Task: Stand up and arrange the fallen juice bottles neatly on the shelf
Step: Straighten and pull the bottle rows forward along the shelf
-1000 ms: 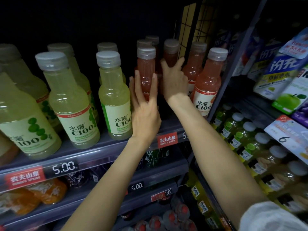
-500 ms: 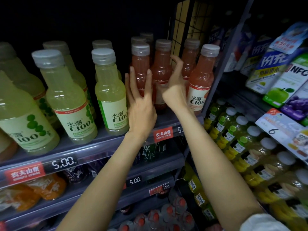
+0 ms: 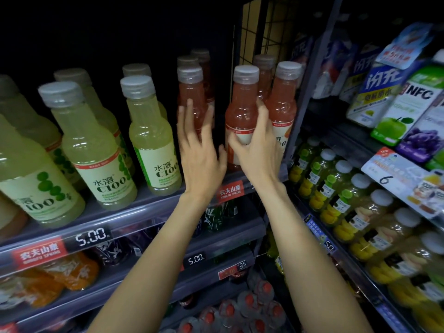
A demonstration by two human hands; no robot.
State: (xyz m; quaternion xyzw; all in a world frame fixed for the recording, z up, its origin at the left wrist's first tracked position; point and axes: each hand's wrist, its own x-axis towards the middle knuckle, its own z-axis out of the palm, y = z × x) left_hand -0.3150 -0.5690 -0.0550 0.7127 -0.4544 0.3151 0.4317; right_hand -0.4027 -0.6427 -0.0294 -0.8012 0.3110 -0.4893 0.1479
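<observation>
Pink juice bottles with grey caps stand on the dark shelf [image 3: 149, 210]. My right hand [image 3: 257, 145] grips one pink bottle [image 3: 241, 109] upright near the shelf's front edge, thumb on its label, fingers round its right side. Another pink bottle [image 3: 284, 102] stands just right of it, with more behind. My left hand [image 3: 201, 155] is open, fingers spread, in front of a pink bottle [image 3: 192, 97] further left; whether it touches that bottle is unclear. Yellow-green bottles [image 3: 151, 135] stand upright to the left.
A wire grid divider [image 3: 254, 32] rises behind the pink bottles. Right of a grey upright post [image 3: 302, 111] another rack holds drink cartons [image 3: 374, 92] and small green-capped bottles [image 3: 336, 186]. Lower shelves carry price tags [image 3: 92, 235] and more drinks.
My right hand has closed round a pink bottle and drawn it forward to the shelf's front, beside the rightmost one. My left hand stays open in front of the left pink bottle.
</observation>
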